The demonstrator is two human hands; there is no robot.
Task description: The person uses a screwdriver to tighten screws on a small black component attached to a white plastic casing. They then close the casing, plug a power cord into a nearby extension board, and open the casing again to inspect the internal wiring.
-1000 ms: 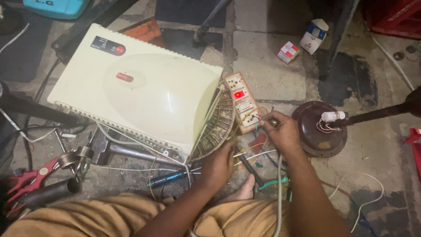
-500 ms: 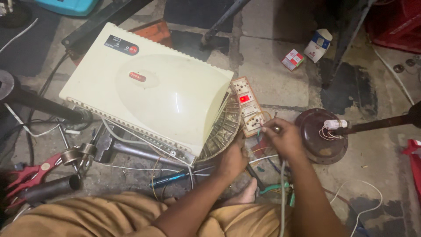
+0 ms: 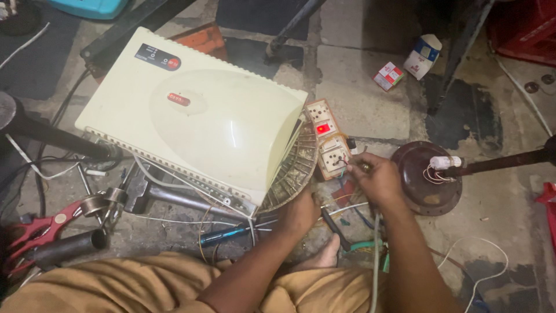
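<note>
Socket board (image 3: 327, 143), a flat beige strip with a glowing red switch, lies on the rough, stained floor (image 3: 359, 110) just beside the big smooth cream box (image 3: 197, 124). Right hand (image 3: 379, 179) reaches to the board's near end with fingers pinched on thin wires (image 3: 343, 168), while the left hand (image 3: 301, 211) is curled by the round metal grille (image 3: 292, 171) under the box; I cannot tell what it grips. Near the board sit a dark round metal base (image 3: 423, 188), a blue screwdriver (image 3: 226, 235) and red pliers (image 3: 40, 229).
</note>
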